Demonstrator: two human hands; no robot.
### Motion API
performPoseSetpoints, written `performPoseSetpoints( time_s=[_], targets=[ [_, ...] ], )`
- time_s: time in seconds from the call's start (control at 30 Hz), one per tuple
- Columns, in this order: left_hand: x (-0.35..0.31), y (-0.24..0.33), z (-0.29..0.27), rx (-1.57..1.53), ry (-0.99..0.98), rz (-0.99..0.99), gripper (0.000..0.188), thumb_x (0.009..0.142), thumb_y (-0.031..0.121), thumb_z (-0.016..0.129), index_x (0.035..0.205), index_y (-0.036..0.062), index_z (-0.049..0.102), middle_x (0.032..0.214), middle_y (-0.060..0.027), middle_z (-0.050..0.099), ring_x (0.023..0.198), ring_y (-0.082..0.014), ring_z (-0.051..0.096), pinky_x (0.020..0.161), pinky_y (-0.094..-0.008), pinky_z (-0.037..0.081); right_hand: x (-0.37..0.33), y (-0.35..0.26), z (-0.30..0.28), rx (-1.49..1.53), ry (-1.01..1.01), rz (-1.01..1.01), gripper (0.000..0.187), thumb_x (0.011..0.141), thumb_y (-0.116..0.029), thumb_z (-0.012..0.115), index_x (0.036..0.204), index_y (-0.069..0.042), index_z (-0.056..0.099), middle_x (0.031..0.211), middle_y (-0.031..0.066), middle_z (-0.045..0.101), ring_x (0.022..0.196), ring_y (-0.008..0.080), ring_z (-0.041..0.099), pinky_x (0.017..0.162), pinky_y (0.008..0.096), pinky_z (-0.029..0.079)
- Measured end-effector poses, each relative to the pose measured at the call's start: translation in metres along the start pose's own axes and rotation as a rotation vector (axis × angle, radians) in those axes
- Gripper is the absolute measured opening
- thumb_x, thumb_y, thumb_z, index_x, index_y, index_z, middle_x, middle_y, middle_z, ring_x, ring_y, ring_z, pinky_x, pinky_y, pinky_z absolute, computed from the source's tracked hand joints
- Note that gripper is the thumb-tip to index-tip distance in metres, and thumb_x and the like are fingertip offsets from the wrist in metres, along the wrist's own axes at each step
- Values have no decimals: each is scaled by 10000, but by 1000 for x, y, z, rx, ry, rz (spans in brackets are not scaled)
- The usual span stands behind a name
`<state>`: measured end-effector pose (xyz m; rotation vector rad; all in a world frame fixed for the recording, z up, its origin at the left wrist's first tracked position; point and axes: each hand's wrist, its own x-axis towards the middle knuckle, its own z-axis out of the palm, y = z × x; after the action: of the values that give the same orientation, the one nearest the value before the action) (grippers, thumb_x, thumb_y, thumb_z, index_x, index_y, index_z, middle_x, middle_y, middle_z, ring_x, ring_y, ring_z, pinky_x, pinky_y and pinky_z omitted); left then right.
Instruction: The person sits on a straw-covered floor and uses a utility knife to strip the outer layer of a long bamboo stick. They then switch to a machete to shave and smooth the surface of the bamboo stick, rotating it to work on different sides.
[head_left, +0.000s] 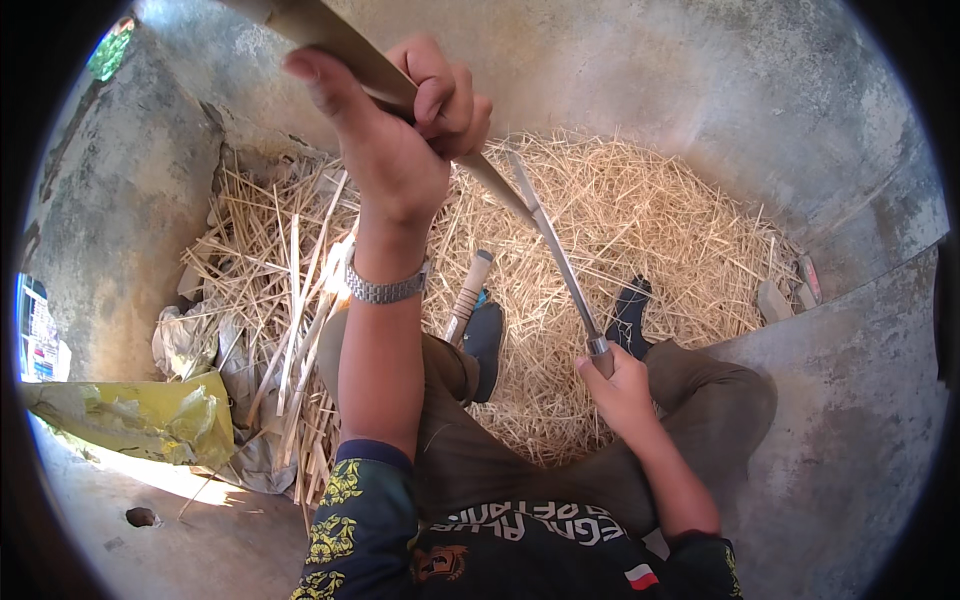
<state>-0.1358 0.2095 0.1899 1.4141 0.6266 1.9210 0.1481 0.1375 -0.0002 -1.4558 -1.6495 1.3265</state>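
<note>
My left hand (405, 135), raised at the upper middle, is closed around a long bamboo piece (505, 190) that slants from the top edge down to the right. Its fingers curl over the bamboo and the thumb lies along it. In my right hand (618, 388) is the handle of a long-bladed knife (568, 272), low and right of centre. The blade points up and away, and crosses the lower end of the bamboo; whether it is cutting in, I cannot tell. Beside my left foot lies a pale cylindrical handle with dark bands (468, 292), its other end hidden by my leg.
Thin pale shavings (600, 200) cover the floor between and beyond my feet. Longer split strips (290, 290) pile up at the left, near a yellow sheet (140, 420). A curved grey concrete wall (640, 70) surrounds me. My bent legs sit close below both hands.
</note>
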Motion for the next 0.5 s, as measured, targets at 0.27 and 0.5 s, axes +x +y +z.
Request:
performPoseSetpoints(
  time_s=[0.27, 0.5],
  targets=[
    [3, 2, 1, -11, 170, 34, 839, 781, 976, 252, 696, 143, 315, 539, 37, 217, 490, -113, 131, 480, -297, 123, 2, 2, 6, 207, 106, 68, 205, 930, -201, 716, 875, -25, 625, 618, -48, 521, 583, 32, 443, 541, 268, 384],
    [0, -8, 18, 85, 301, 95, 846, 793, 960, 262, 726, 120, 330, 542, 27, 235, 462, -107, 177, 445, -287, 152, -2, 15, 10, 159, -54, 63, 192, 955, -176, 700, 881, -36, 591, 601, -37, 514, 513, 38, 437, 474, 258, 368]
  ],
)
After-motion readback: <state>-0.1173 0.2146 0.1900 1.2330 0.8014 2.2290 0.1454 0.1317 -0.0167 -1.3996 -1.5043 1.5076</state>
